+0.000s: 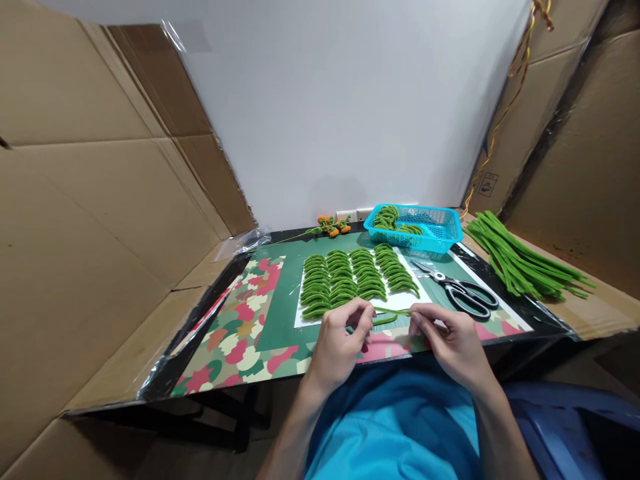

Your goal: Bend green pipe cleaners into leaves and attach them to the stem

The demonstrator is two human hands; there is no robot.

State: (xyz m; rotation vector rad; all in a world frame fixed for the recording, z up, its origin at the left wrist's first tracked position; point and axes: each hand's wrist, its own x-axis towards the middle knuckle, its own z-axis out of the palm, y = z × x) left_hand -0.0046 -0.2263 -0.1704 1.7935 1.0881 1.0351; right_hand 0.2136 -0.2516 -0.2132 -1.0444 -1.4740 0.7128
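Between my two hands stretches a thin green pipe cleaner (393, 311), pinched at its left end by my left hand (346, 337) and at its right end by my right hand (447, 337). Just below it is a short green pipe cleaner piece (385, 321); whether it lies on the mat or is held in my left hand I cannot tell. Beyond my hands, a white sheet (299, 313) bears several columns of short, curved green pipe cleaner pieces (341, 275). Black-handled scissors (467, 296) lie to the right of the sheet, blades partly apart.
A blue plastic basket (440, 235) with more green pieces stands at the back. To its right lies a bundle of long green pipe cleaners (520, 260). Orange-and-green flower stems (334, 226) lie by the wall. Cardboard panels (90, 200) flank the patterned mat (235, 333).
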